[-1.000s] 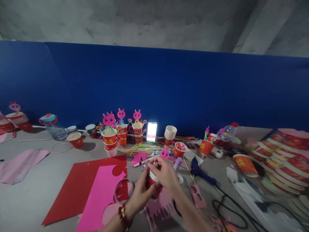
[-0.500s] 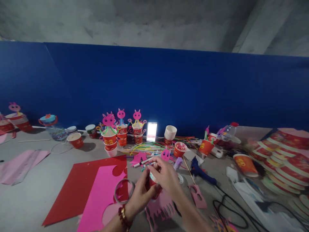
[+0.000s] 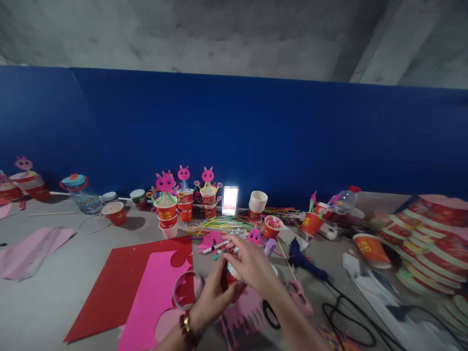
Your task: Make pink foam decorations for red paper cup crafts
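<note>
My left hand [image 3: 213, 295], with a beaded bracelet on its wrist, is wrapped round a small red container [image 3: 232, 277] with a pale patterned top. Over that top lies my right hand [image 3: 249, 263], its fingers bent; whether it grips anything small is hidden. Just beyond the fingers are a white marker [image 3: 215, 247] and a pink paper face [image 3: 254, 236]. Pink cut paper [image 3: 243, 317] lies under the hands. A grey tape ring [image 3: 187, 289] sits left of my left hand on red [image 3: 106, 287] and pink sheets [image 3: 146, 292].
Red cups with pink figures [image 3: 166, 209] stand at the back. Colourful pipe cleaners [image 3: 223, 224] lie behind the hands. A blue glue gun [image 3: 309, 265] with a black cord is at the right, near a power strip [image 3: 380, 302] and piled cups [image 3: 431, 239].
My right hand has shifted slightly over the container's top, and its fingers have moved a little left. More of the black ring beside the right wrist shows.
</note>
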Tool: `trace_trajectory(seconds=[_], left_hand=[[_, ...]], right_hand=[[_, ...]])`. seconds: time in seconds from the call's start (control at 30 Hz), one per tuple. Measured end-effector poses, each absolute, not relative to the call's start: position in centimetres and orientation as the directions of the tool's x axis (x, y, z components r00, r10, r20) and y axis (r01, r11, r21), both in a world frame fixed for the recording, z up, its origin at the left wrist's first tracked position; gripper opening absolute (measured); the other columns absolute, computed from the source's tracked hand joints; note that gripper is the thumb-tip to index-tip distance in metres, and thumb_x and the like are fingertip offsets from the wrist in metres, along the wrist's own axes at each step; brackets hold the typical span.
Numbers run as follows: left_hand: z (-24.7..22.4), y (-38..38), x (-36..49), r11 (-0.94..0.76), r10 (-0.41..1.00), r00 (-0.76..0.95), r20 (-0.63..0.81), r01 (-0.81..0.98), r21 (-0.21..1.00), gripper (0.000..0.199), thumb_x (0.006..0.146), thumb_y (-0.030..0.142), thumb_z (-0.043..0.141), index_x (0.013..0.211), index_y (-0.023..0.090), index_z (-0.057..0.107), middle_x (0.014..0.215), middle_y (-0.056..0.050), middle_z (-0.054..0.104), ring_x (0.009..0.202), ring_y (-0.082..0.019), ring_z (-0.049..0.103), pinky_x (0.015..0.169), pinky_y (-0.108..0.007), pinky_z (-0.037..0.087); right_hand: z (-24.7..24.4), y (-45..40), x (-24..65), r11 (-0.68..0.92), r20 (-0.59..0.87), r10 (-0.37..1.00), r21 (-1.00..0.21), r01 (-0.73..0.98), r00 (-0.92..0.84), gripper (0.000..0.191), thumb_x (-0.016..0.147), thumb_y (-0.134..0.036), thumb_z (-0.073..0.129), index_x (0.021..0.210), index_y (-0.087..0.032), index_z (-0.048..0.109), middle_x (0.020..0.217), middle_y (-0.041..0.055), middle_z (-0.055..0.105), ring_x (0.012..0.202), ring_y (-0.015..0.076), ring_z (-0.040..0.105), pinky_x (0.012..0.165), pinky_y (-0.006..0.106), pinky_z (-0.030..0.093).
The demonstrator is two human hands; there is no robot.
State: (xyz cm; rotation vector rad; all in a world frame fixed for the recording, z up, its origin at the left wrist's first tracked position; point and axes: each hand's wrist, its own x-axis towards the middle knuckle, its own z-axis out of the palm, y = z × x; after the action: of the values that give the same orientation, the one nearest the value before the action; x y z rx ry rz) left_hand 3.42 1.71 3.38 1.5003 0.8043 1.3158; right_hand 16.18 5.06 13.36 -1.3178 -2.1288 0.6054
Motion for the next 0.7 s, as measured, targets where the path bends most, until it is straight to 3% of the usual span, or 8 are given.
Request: trace_trajectory(seconds=[0.43,0.7], left_hand=[[3.38,1.61,3.28,-0.327,0.916,0.206,0.344,-0.114,0.938,0.068,0.088,0.04,0.066,0.147,0.019,0.038,0.149,-0.014,0.044,0.139,-0.034,0.038,0.114,-0.047,0.034],[3.36,1.79,3.25,-0.346,0.909,0.204,0.363,-0.113,0.931,0.068,0.088,0.042,0.065,0.146,0.019,0.039,0.148,-0.015,0.045,0.137,-0.034,0.04,0.113,-0.048,0.034]], right_hand=[[13.53,5.35,16.51,0.395,0.216,0.905,-0.748,0.534,-0.367,0.042,0.083,-0.017,0.061,0.124,-0.029,0.062,0.095,-0.0005,0.074,0.069,0.0154,0.068,0.059,0.023,0.047],[13.91,5.3,16.41,0.385,0.202,0.905,-0.765,0.516,-0.375,0.047,0.083,-0.016,0.061,0.128,-0.031,0.059,0.097,-0.0015,0.075,0.067,0.0147,0.068,0.057,0.022,0.047]])
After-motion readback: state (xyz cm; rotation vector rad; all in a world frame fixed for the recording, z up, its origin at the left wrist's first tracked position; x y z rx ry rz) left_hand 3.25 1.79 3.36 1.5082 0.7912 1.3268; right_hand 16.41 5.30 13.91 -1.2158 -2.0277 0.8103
